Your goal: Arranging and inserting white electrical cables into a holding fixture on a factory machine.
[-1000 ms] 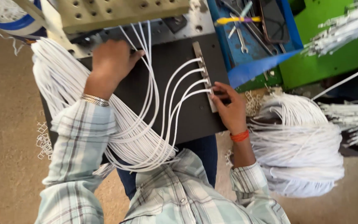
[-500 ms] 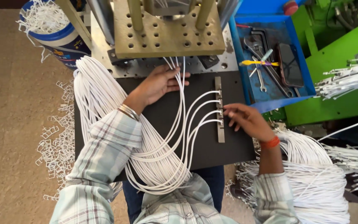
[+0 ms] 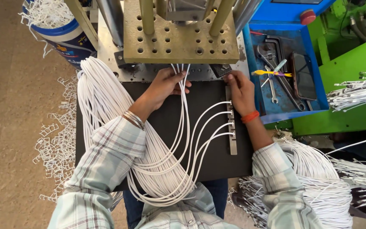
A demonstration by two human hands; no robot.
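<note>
Both hands have moved up to the press at frame top. The left hand (image 3: 166, 85) now pinches white cables (image 3: 182, 74) under the plate (image 3: 178, 38); the right hand (image 3: 239, 91), fingers curled, rests on the rail's (image 3: 232, 127) top, four cable ends still seated there.

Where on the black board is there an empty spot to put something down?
The black board is bare between the left hand and right hand, above the white cables. Another bare strip lies right of the metal bar, by the right forearm. The board's left side and bottom are crowded with cable loops, and the blue tray is full of tools.
</note>
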